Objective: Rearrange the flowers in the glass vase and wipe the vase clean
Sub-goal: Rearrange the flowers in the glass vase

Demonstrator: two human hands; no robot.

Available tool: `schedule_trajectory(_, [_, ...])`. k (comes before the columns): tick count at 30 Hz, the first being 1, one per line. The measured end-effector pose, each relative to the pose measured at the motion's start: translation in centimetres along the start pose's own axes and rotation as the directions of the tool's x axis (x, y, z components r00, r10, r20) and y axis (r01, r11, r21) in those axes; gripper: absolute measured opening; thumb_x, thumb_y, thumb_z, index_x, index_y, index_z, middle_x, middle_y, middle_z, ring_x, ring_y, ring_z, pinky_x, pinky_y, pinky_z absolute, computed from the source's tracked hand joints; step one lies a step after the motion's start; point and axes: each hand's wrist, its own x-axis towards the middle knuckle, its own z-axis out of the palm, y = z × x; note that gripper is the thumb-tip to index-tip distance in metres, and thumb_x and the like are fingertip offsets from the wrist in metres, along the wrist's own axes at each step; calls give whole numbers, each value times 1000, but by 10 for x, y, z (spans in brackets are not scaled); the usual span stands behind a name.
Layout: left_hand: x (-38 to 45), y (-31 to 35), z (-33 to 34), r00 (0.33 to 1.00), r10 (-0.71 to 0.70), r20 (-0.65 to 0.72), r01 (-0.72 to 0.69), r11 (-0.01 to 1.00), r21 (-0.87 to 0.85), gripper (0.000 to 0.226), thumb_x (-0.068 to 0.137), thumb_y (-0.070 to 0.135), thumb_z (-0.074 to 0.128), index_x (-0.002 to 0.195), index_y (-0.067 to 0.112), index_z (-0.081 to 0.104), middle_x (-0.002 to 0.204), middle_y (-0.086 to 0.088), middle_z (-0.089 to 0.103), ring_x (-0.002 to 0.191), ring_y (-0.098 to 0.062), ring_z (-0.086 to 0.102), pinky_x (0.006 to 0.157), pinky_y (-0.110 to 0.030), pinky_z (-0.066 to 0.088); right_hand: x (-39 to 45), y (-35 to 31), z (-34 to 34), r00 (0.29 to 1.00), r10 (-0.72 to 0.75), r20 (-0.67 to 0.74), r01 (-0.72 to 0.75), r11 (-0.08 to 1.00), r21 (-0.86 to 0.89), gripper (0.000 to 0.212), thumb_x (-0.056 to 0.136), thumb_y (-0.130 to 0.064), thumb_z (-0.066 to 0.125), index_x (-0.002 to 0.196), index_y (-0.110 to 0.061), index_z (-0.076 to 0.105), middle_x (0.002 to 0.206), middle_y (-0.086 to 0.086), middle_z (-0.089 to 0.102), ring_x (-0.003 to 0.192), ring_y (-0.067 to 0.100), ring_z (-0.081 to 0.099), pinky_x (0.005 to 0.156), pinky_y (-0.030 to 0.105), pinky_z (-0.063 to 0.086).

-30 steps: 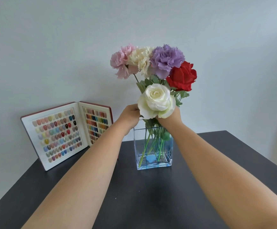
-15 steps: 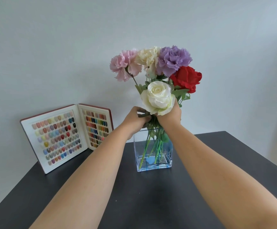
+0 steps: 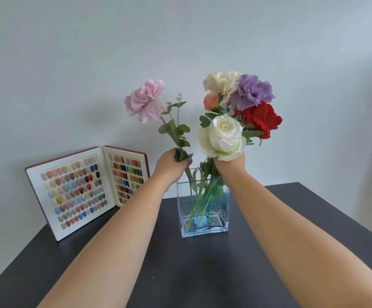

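A rectangular glass vase (image 3: 202, 227) with a little water stands mid-table, green stems inside. My left hand (image 3: 171, 165) is shut on the stem of a pink carnation (image 3: 146, 100), tilted out to the left of the bunch. My right hand (image 3: 231, 165) grips the other stems just above the vase rim, mostly hidden behind a white rose (image 3: 224, 135). Above it sit a red rose (image 3: 261, 117), a purple carnation (image 3: 251, 92), a cream carnation (image 3: 220, 83) and a small peach bud (image 3: 211, 100).
The vase stands on a dark table (image 3: 202, 274). An open nail-colour sample book (image 3: 85, 190) leans against the grey wall at the back left. The table's right edge runs diagonally at the far right.
My left hand has closed on the pink carnation's stem and pulled it left, apart from the bunch. The peach bud now shows. My right hand stays on the remaining stems.
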Motion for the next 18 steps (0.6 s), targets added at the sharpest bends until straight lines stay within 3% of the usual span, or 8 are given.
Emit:
schedule_trajectory(3, [-4,-1,-7,996,74,-59,-66,990,126,20,87,36,63,98,20,61,92,2,64,89,-24,59,75,-33,46,1,2,1,1000,-4,-7,3,996,-90,30,85,-17,64,112,-12,52,93,4,56,82,21,52,83,41,52])
schedule_trajectory(5, [-7,0,-10,986,144,-81,-122,966,230,18,88,36,61,92,18,60,86,3,62,86,-25,59,70,-31,41,0,4,2,999,-32,-5,31,992,-119,36,83,-18,66,116,-11,52,97,5,57,85,23,53,85,43,53])
schedule_trajectory(8, [-10,2,-15,964,219,-154,-158,930,331,15,88,37,59,88,21,59,80,6,61,85,-28,61,65,-30,41,0,3,2,998,-64,-11,62,988,-141,39,82,-18,66,118,-9,53,95,2,56,83,20,52,79,38,52])
schedule_trajectory(13, [-11,14,-26,918,338,-208,-207,855,475,28,91,42,56,102,17,63,91,-7,71,86,-33,63,73,-40,54,-1,0,2,996,-88,3,88,983,-158,45,80,-21,66,121,-11,51,94,-1,55,76,19,52,65,28,42])
schedule_trajectory(18, [-6,36,-36,886,430,-172,-279,793,542,27,94,34,55,105,12,65,92,-10,70,84,-34,63,63,-32,44,3,-1,3,990,-139,20,139,946,-291,48,82,-26,66,125,-12,50,99,0,58,78,17,52,63,27,41])
